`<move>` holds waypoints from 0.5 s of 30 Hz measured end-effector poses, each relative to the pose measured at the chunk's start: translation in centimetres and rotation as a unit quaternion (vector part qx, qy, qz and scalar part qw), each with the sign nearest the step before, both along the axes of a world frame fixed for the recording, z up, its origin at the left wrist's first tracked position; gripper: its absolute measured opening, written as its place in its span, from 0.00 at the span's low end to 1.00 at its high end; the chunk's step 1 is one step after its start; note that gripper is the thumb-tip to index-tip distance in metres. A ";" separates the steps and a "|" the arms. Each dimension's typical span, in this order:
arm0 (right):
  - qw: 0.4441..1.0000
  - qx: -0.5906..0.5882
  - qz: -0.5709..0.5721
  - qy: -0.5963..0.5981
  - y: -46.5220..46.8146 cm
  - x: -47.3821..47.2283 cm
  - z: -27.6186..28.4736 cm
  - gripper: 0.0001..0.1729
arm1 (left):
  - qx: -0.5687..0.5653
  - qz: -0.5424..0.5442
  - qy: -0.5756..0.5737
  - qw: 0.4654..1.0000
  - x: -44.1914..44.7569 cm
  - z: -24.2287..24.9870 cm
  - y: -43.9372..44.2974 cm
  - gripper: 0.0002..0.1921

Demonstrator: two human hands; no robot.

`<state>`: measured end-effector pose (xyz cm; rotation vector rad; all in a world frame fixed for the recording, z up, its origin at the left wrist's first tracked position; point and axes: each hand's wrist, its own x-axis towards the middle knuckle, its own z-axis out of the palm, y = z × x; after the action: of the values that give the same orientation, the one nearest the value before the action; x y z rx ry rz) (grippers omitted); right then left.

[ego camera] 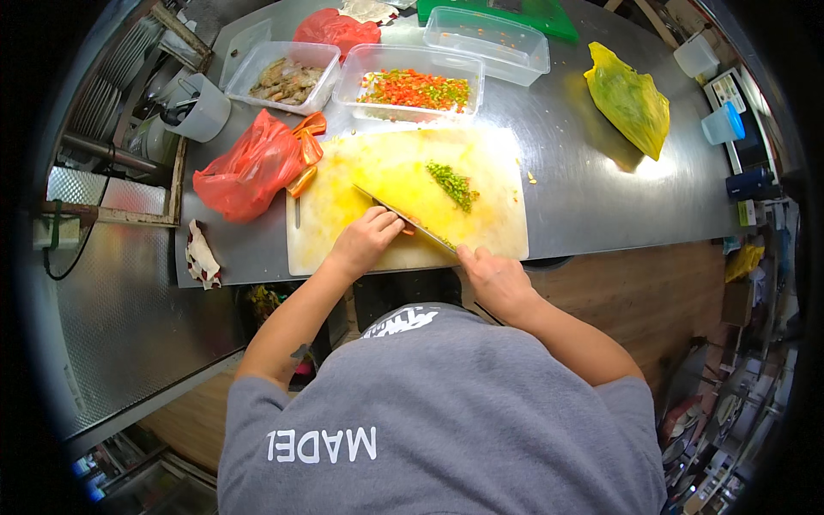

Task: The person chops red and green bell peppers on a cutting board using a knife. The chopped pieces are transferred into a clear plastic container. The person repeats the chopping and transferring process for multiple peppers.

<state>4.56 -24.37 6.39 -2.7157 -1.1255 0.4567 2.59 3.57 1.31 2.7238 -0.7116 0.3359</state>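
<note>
My right hand (499, 283) is closed around the handle of a kitchen knife (409, 221), its blade slanting up and left over a stained white cutting board (322, 238). Against the blade, my left hand (368, 239) presses with curled fingers on an orange-red pepper piece (409, 229), mostly hidden. A small heap of finely chopped green pepper (453, 185) lies on the board beyond the knife. Larger orange pepper pieces (310, 149) rest at the board's left edge, beside a red plastic bag (248, 170). Behind the board, a clear plastic container (344, 96) holds diced red and green pepper (415, 90).
Another clear container (331, 87) with raw shrimp (288, 82) stands at the back left. An almost bare container (541, 58) overlaps a green board (553, 19). A yellow-green plastic bag (627, 100) lies right. A white tub of utensils (209, 112) stands left.
</note>
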 end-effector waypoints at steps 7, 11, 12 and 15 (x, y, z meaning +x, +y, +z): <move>0.998 -0.011 0.002 0.062 0.4 0.7 0.2 0.09 | 0.010 -0.014 -0.001 1.000 0.1 -0.3 0.1 0.14; 0.996 0.020 0.004 0.081 4.3 3.1 -1.1 0.08 | 0.017 -0.021 -0.019 0.999 0.0 -0.5 0.2 0.15; 0.996 0.015 0.007 0.082 5.0 3.4 -1.1 0.08 | 0.015 -0.020 -0.020 0.999 0.0 -0.5 0.3 0.15; 0.996 0.052 0.032 0.071 4.4 2.9 0.0 0.08 | 0.015 -0.004 0.012 1.000 -0.3 -0.3 0.1 0.15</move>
<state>7.47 -20.01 6.41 -2.5200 -1.1661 0.5747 2.28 3.63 1.00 2.7471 -0.7273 0.2920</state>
